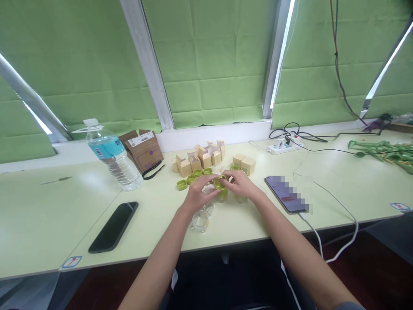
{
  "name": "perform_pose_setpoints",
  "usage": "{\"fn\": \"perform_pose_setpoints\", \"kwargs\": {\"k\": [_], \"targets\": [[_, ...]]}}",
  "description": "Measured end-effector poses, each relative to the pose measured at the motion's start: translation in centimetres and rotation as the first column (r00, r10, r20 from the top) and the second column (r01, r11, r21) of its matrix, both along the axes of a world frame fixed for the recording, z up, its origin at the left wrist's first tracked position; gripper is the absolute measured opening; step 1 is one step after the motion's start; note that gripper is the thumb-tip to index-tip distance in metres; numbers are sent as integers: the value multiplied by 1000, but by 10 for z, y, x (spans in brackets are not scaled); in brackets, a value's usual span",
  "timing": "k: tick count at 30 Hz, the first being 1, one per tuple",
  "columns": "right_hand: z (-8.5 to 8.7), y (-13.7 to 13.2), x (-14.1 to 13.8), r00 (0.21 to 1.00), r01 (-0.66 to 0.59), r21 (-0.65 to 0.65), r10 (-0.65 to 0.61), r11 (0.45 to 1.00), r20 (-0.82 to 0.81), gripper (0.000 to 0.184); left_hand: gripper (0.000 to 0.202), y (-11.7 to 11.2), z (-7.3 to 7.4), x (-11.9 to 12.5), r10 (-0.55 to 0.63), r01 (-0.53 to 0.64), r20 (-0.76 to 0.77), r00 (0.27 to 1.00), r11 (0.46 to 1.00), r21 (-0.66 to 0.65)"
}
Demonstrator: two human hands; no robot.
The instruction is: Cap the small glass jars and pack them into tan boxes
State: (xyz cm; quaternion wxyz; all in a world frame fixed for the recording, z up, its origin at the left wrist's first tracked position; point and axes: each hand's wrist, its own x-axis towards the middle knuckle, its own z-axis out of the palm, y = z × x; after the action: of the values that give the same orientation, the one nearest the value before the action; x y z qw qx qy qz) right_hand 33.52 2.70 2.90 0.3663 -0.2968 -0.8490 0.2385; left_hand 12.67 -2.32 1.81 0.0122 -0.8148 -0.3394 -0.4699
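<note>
Between my two hands is a small green square cup-like lid [220, 183], tilted so that its hollow side faces me. My left hand [199, 192] pinches its left edge. My right hand [238, 184] grips it from the right, thumb and fingers at its rim. Just below it are clear plastic containers [200, 221], partly hidden by my hands. More green lids [182, 184] lie in a loose row to the left of my fingers. Behind them stand several small open cardboard boxes [195, 162]. Two closed small boxes [248, 165] sit behind my right hand.
A large water bottle [118, 161] leans by a brown carton [146, 151] at the left. One black phone [113, 227] lies front left, another phone [285, 196] on a white cable at right. A power strip [284, 147] with wires and green bundled items [387, 150] are farther right.
</note>
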Motion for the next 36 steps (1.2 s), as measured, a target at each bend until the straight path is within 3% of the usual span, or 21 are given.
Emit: {"fn": "perform_pose_setpoints", "kwargs": {"k": [8, 17, 25, 29, 36], "targets": [[-2, 1, -2, 997, 69, 18, -69, 997, 27, 30, 43, 3, -1, -1, 42, -42, -27, 999, 999, 24], [-2, 3, -1, 991, 121, 60, -123, 991, 42, 45, 44, 7, -3, -4, 192, -192, -8, 981, 981, 33], [-4, 2, -3, 976, 128, 83, -140, 988, 165, 22, 41, 8, -2, -6, 364, -371, 151, 919, 928, 21], [-7, 3, -3, 965, 153, 84, -167, 985, 201, 20, 41, 8, -1, -6, 384, -391, 163, 909, 920, 16], [-17, 13, -3, 954, 134, 79, -150, 988, 258, 40, 38, 13, -7, -6, 342, -338, 109, 933, 940, -53]]}}
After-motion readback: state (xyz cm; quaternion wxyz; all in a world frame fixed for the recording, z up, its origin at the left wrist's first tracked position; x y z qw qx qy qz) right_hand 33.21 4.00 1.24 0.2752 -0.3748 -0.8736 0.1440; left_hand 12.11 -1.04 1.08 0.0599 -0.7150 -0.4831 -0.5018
